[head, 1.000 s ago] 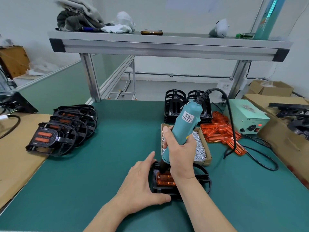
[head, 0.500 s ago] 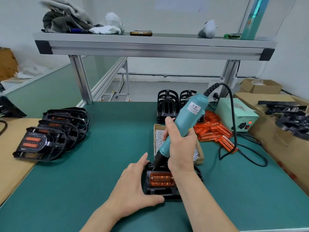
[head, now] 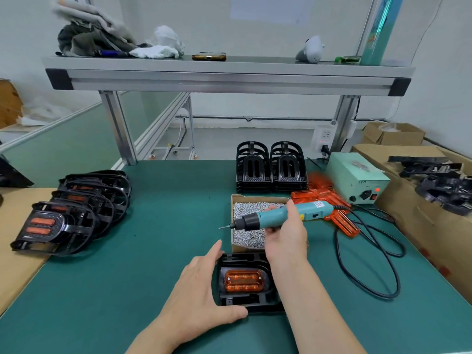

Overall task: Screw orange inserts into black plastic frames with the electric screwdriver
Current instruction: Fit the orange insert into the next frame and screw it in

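Left hand (head: 199, 290): fingers straight and together, laid against the left side of the frame (head: 242, 301); thumb stretched along its near edge; it braces that corner and pinches nothing
Right hand (head: 286, 236): fingers and thumb curled round the body of the screwdriver (head: 275, 217); forearm passes over the frame's right side
Screwdriver: teal, held nearly level above the box (head: 258, 197); bit (head: 224, 227) points left, its tip in the air and clear of the frame
Frame: black, flat on the green mat (head: 153, 251), near the front edge and just in front of the box
Insert (head: 244, 279): orange, seated in the frame's middle opening; bright specks at its corners, too small to tell whether they are screw heads
Box: open cardboard tray, full of small silver screws (head: 245, 210)
Spare inserts (head: 319, 195): loose orange heap right of the box, partly hidden by the screwdriver
Empty frames (head: 270, 166): two black stacks side by side, behind the box
Filled frames (head: 71, 210): overlapping row at the left, orange showing in each
Supply (head: 357, 178): pale green unit at the right rear, red light on its front; black cord (head: 370, 251) loops over the mat beside it
Shelf (head: 224, 77): aluminium, above the bench; cloths and a phone lie on it
Carton (head: 434, 226): at the right edge, more black parts on top
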Available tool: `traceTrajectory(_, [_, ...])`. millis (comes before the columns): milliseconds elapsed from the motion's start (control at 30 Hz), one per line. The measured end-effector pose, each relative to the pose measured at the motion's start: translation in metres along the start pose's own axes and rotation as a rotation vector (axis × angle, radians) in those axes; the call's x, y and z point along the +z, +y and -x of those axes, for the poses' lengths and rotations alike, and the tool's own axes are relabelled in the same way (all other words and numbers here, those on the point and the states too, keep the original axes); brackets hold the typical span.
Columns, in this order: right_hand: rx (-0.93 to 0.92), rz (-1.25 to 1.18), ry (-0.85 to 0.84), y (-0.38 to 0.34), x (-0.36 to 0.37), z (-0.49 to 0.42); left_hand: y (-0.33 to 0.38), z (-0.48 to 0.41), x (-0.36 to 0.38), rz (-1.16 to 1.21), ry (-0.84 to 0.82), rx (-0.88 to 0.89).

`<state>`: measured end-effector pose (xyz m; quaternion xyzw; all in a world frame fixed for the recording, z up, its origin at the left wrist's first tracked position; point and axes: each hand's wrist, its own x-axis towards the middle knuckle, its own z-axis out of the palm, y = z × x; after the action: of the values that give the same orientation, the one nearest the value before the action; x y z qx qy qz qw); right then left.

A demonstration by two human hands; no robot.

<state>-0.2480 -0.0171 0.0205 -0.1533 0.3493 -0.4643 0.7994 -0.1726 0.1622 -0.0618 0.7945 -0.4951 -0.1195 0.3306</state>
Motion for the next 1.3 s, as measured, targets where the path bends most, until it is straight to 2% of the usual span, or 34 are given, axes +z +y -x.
traceTrajectory(167, [0.052,0.095,0.054,0.004,-0.006,-0.012,0.000,0.000,0.000,-0.007,0.000,0.002])
traceTrajectory(567, [0.175,0.106,0.101,0.004,-0.005,-0.027,0.002,0.000,-0.003,-0.075,-0.019,0.087])
traceTrajectory(800, [0.181,0.119,0.098,0.002,-0.003,-0.027,0.000,0.000,-0.001,-0.073,-0.004,0.085])
traceTrajectory(1067, [0.209,-0.013,0.069,-0.007,-0.009,-0.019,-0.001,-0.001,-0.001,-0.075,-0.008,0.077])
traceTrajectory(1300, [0.164,0.026,0.006,-0.019,-0.016,-0.005,-0.001,-0.001,-0.001,-0.082,-0.010,0.076])
